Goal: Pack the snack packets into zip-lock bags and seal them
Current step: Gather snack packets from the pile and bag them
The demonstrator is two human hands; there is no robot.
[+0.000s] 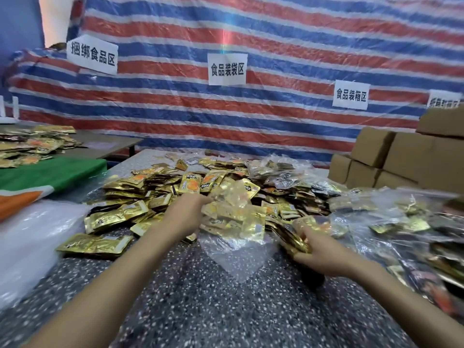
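A clear zip-lock bag point(234, 247) hangs over the speckled table point(200, 310), partly filled with gold snack packets. My left hand point(187, 212) grips its upper left edge. My right hand point(317, 252) holds a small stack of gold packets point(292, 236) just to the right of the bag. A wide heap of loose gold packets point(140, 197) covers the table behind and to the left of the bag. The picture is blurred around both hands.
Filled clear bags of packets point(401, 222) lie at the right. Brown cardboard boxes point(391, 156) are stacked at the back right. A pile of clear plastic point(27, 242) sits at the left, by a green and orange cloth point(50, 179). A striped tarp point(251, 109) hangs behind.
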